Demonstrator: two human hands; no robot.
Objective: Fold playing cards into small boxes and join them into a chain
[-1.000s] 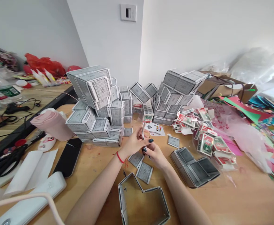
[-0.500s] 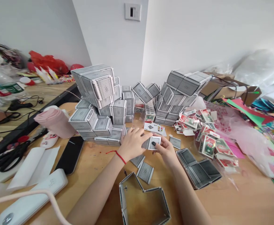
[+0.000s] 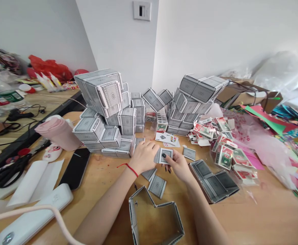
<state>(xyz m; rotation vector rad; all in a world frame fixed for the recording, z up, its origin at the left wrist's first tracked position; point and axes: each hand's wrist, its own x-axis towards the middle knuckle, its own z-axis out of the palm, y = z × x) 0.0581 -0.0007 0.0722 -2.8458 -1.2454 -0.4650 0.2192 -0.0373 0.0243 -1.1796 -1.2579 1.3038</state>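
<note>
My right hand (image 3: 178,165) pinches a grey-backed playing card (image 3: 166,157), with the thumb flat on its patterned back. Closed over the left end of the cards is my left hand (image 3: 144,157), its fingertips partly hidden; a second grey card (image 3: 157,156) shows there, overlapping or abutting the first. Just beyond my hands lie face-up playing cards (image 3: 164,137), a spade among them. Folded cards (image 3: 157,186) rest below my left wrist. Nearer to me stands an open L-shaped frame of folded cards (image 3: 155,205), and a similar card piece (image 3: 213,183) sits right of my right forearm.
Stacked card blocks rise at the left (image 3: 98,92) and right (image 3: 202,88). Card boxes (image 3: 226,158) pile up at the right beside crumpled plastic (image 3: 266,160). On the left are a phone (image 3: 74,168), a white power bank (image 3: 36,216), a pink cup (image 3: 58,132) and scissors (image 3: 13,170).
The fingers of my left hand have drawn back slightly to the left, baring more of the cards. My right hand has shifted a little left, its lower fingers now showing beneath the card.
</note>
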